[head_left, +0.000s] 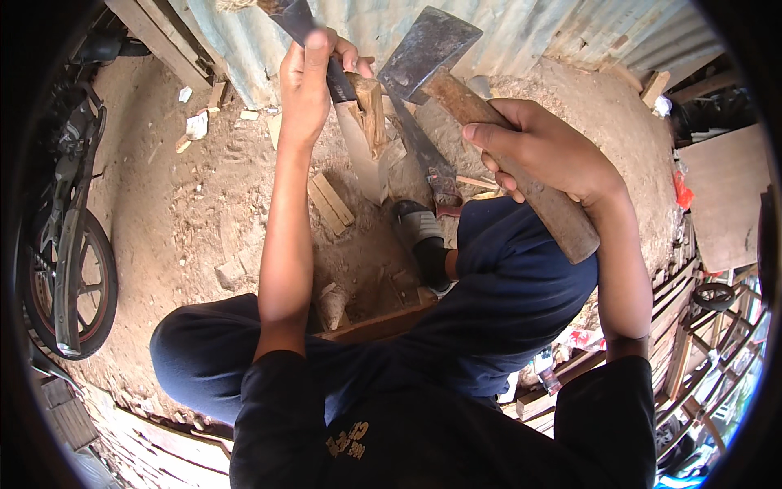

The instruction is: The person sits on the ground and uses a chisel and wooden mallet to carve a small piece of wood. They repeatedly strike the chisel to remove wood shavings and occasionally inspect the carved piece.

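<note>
Dark metal and worn wood: a hammer [459,95] in one hand, a flat tool [295,20] in the other

The hammer is at upper centre, head uppermost; the right hand [547,148] has its fingers wrapped around the wooden handle [562,220]. Nearby, the left hand [308,88] has its fingers curled around the dark tool, thumb along it. A wooden block [371,114] is just beside those fingertips; whether they touch, I cannot tell. Beyond lie brown dirt ground [179,236], a corrugated metal wall [521,33] and, far left, a motorcycle wheel [104,277].
</note>
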Available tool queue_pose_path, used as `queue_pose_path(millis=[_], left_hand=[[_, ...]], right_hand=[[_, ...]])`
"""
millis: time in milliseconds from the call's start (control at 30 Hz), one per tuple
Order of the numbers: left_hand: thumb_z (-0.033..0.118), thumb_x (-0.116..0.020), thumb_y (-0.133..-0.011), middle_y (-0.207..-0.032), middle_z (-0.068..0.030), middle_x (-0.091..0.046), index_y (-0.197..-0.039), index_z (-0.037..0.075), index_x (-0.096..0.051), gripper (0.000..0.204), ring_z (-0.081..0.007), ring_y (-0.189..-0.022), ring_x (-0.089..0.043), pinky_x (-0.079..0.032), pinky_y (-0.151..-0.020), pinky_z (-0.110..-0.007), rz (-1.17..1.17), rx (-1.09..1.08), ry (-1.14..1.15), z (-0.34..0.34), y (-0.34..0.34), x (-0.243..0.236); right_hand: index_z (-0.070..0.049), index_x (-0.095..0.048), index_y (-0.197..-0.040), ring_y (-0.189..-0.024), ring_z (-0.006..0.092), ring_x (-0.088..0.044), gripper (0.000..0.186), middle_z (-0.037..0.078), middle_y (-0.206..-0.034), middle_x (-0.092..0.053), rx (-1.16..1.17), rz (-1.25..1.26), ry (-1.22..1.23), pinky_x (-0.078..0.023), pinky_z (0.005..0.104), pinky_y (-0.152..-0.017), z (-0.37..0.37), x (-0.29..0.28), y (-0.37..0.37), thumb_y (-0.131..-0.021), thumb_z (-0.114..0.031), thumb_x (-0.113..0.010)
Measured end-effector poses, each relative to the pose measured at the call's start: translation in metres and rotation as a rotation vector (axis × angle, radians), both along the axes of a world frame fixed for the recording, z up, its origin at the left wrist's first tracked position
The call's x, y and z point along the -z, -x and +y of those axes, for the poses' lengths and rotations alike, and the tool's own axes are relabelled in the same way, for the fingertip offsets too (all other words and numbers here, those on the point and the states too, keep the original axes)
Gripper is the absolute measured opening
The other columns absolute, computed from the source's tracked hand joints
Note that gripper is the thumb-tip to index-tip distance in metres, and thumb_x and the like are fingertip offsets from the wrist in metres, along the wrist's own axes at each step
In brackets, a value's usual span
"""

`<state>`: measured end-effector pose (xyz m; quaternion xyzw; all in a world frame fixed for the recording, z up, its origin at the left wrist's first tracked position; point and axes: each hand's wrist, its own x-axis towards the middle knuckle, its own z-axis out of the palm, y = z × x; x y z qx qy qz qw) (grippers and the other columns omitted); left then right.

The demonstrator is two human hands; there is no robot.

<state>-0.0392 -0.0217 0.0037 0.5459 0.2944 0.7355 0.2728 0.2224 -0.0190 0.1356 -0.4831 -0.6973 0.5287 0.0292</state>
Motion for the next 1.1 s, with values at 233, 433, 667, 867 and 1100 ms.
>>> queue_pose_path(millis=[233,433,667,867,1100], left_hand=[[0.042,-0.051,-0.108,-0.083,-0.0081,-0.062,-0.097,0.004,-0.054,0.039,-0.0177,-0.070,-0.068,-0.054,-0.063,-0.031,-0.041,0.016,-0.005,0.001,-0.016,0.006],[0.041,-0.046,-0.109,-0.089,-0.0088,-0.062,-0.094,0.004,-0.055,0.041,-0.0178,-0.072,-0.065,-0.052,-0.067,-0.032,0.123,-0.056,0.068,0.002,-0.027,0.000],[0.035,-0.050,-0.109,-0.078,-0.0002,-0.060,-0.096,0.006,-0.059,0.033,-0.0111,-0.074,-0.055,-0.048,-0.073,-0.029,0.148,-0.075,0.048,0.009,-0.032,0.003],[0.036,-0.045,-0.111,-0.083,-0.0011,-0.064,-0.100,0.006,-0.059,0.035,-0.0122,-0.077,-0.059,-0.049,-0.077,-0.031,0.163,0.124,0.133,0.008,-0.031,0.000],[0.039,-0.045,-0.110,-0.087,0.0004,-0.063,-0.101,0.010,-0.061,0.034,-0.0116,-0.085,-0.058,-0.047,-0.081,-0.031,0.277,0.050,0.203,-0.005,-0.025,-0.008]], right_hand=[[0.000,-0.059,-0.104,-0.055,0.0076,-0.054,0.029,0.001,-0.074,-0.055,0.032,0.063,0.028,-0.047,0.0241,-0.049,-0.001,-0.003,-0.004,-0.099,-0.028,-0.067],[-0.001,-0.060,-0.102,-0.056,0.0083,-0.054,0.027,0.001,-0.075,-0.057,0.125,0.179,0.065,-0.046,0.0251,-0.049,-0.002,-0.016,-0.013,-0.098,-0.027,-0.066],[0.000,-0.061,-0.108,-0.050,0.0045,-0.052,0.031,0.001,-0.074,-0.058,0.239,0.464,-0.348,-0.043,0.0185,-0.042,-0.015,-0.069,-0.009,-0.100,-0.029,-0.066],[-0.004,-0.060,-0.096,-0.047,0.0086,-0.055,0.022,0.002,-0.069,-0.057,0.150,0.336,-0.372,-0.046,0.0226,-0.044,-0.042,-0.121,0.023,-0.103,-0.024,-0.062],[-0.003,-0.059,-0.092,-0.045,0.0105,-0.057,0.020,0.003,-0.068,-0.058,0.050,0.252,-0.394,-0.045,0.0243,-0.038,-0.047,-0.118,0.031,-0.103,-0.019,-0.062]])
